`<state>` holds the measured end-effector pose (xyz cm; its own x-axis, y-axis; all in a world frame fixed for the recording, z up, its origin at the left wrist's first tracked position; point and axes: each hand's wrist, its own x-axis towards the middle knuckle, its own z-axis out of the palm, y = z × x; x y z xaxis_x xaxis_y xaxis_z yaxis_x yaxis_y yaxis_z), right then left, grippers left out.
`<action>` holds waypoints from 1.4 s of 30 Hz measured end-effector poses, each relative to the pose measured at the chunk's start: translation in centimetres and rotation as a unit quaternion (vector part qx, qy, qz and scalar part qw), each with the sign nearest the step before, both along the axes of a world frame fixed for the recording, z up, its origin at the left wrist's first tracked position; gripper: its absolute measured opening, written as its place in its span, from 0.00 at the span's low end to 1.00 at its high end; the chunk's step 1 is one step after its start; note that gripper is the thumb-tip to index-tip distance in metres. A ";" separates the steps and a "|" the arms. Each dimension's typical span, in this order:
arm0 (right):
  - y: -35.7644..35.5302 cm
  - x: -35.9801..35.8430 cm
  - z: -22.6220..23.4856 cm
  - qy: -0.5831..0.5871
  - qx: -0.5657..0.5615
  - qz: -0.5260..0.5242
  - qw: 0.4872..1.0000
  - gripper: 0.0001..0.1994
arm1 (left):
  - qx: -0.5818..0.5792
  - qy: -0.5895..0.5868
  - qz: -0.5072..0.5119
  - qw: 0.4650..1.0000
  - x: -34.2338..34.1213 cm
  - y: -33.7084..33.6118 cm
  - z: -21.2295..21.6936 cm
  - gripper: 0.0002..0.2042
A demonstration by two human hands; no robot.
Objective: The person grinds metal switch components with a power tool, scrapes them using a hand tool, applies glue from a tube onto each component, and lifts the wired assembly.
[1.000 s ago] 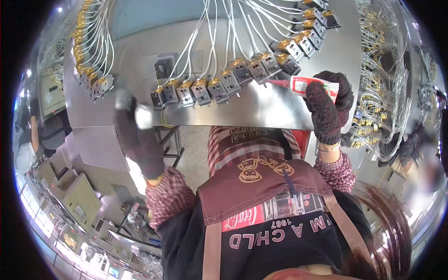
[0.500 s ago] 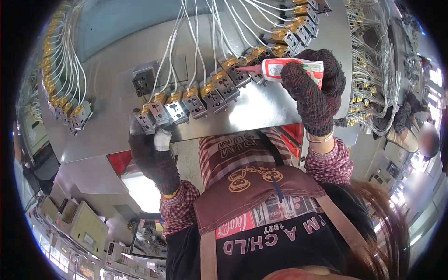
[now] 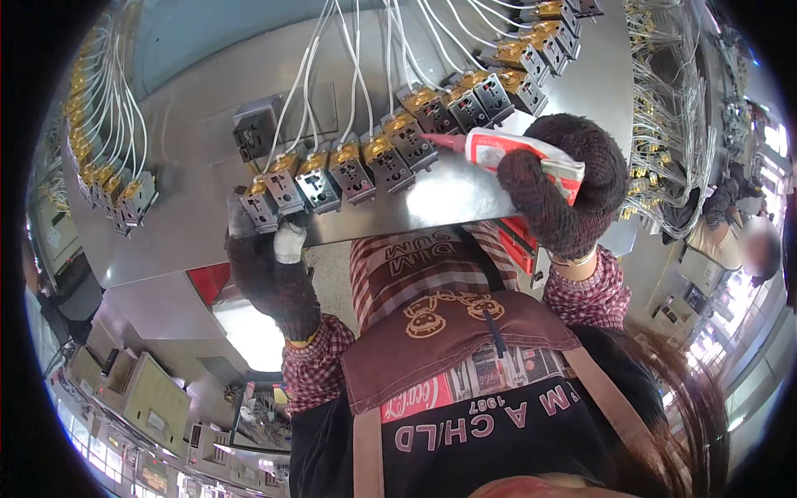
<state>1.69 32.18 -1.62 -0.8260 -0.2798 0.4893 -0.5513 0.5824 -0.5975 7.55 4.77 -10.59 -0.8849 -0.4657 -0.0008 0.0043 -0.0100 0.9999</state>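
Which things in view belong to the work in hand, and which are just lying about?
In use, it seems:
right hand, gripping a red-and-white squeeze tube
left hand, at the left end of the curved row of white-wired metal blocks

Apparently just lying about:
dark metal fixture behind that row
separate wired cluster at left

Bright glare patches the metal table (image 3: pixel 444 202), while fisheye distortion bends outer edges.

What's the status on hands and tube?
Right hand gripping red-and-white tube; nozzle close to row of wired blocks. Left hand at row's left end, grip unclear. No obstruction visible at nozzle.
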 end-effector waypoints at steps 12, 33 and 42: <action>-1.5 1.0 0.7 -0.180 -0.078 -0.036 0.980 0.13 | -0.028 -0.035 0.007 0.999 0.0 0.5 0.5 0.31; -0.3 3.4 -4.2 -0.592 -0.371 0.174 0.694 0.27 | -0.049 0.022 -0.038 0.998 0.0 1.0 0.0 0.28; -1.0 3.0 -4.0 -0.586 -0.338 0.190 0.712 0.25 | -0.052 0.009 -0.043 0.998 0.4 1.1 -0.1 0.28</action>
